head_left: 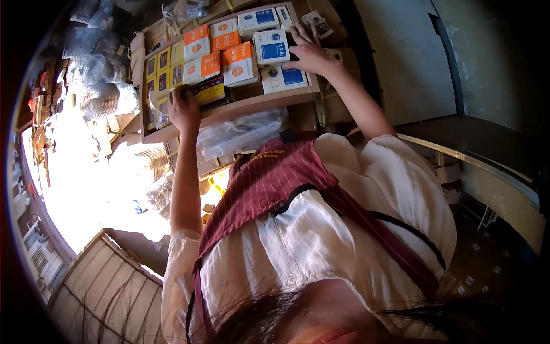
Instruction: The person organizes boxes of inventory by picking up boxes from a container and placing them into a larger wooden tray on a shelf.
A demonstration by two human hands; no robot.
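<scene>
A wooden drawer (229, 113) holds rows of small cardboard boxes. My right hand (311, 53) is over its right side, fingers spread, touching the right edge of a blue-and-white box (271, 46) that lies on top of others. Below that is another blue-and-white box (285, 79). At the front left, my left hand (184, 110) has its fingers curled down beside a dark box with a yellow label (209, 92) and some clear plastic (158, 110); what its fingertips grip is hidden. Between my hands lie several orange-and-white boxes (239, 63), with yellow boxes (162, 60) at the left.
Clear plastic bags (243, 131) hang below the drawer front. More plastic-wrapped goods (103, 74) are piled at the left, beside a brightly sunlit patch. A small pack (317, 24) lies beyond the drawer's right side. A pale panel (409, 63) stands at the right.
</scene>
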